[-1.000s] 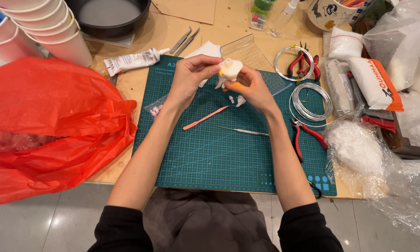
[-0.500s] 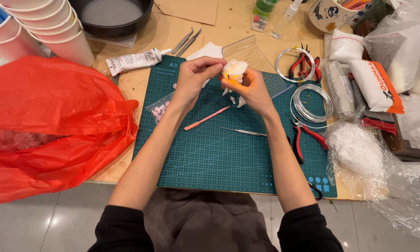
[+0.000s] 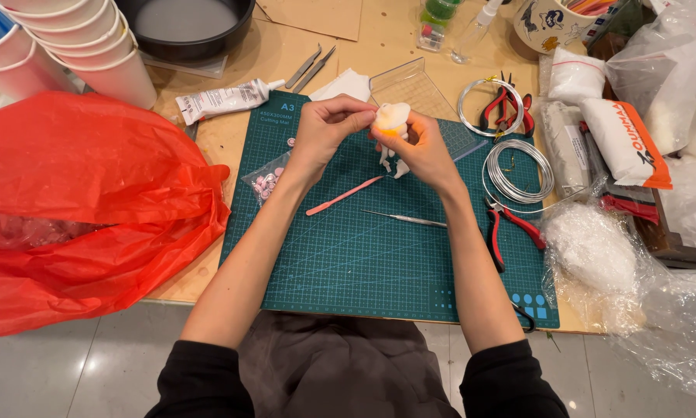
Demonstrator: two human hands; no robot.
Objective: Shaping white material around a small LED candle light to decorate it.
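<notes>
hands meet above far part of green gridded cutting mat (image 3: pixel 379 255): right hand (image 3: pixel 424 151) cups small white-and-orange clay figure (image 3: pixel 392 120), fingers curled snug as steady support, while left hand (image 3: pixel 326 131) pinches its top with fingertips.

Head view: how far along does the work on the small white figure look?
Mid-way, apparently. The small white figure already has a rounded body with an orange patch. The left hand and right hand hold it above the green cutting mat. The pink modelling tool and metal pick lie unused, so detailing probably remains.
</notes>
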